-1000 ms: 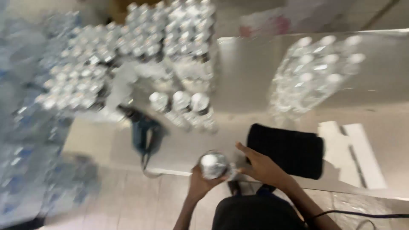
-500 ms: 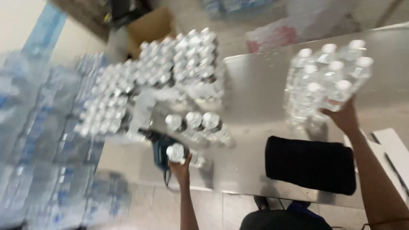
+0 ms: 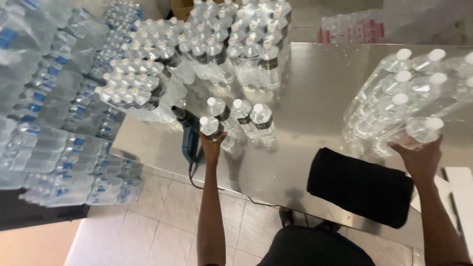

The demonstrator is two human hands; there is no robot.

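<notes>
From the head camera, looking down: the steel table (image 3: 315, 93) is the thing to steer by. At its near-left edge the left hand (image 3: 212, 147) is wrapped round a small clear water bottle (image 3: 211, 127) with a white cap; the fingers curl about its lower body from below, and the cap and shoulder stand clear above them. This bottle sits at the front-left of a little row of three loose bottles (image 3: 242, 118) standing upright on the table, just beside it. A blue heat gun (image 3: 189, 135) lies on the table's left edge, right next to the hand, its cord dropping to the tiled floor (image 3: 162, 216).

Over at the table's right side, the right hand (image 3: 419, 156) is spread open against the near end of a shrink-wrapped pack of bottles (image 3: 409, 103), palm and fingers pressed to the wrap under the closest bottle; whether it truly grips I cannot tell. A black folded cloth (image 3: 362, 186) lies on the table's near edge between the two arms. More wrapped packs (image 3: 207, 44) crowd the table's far-left corner, and stacks of packs (image 3: 54, 123) stand off its left.
</notes>
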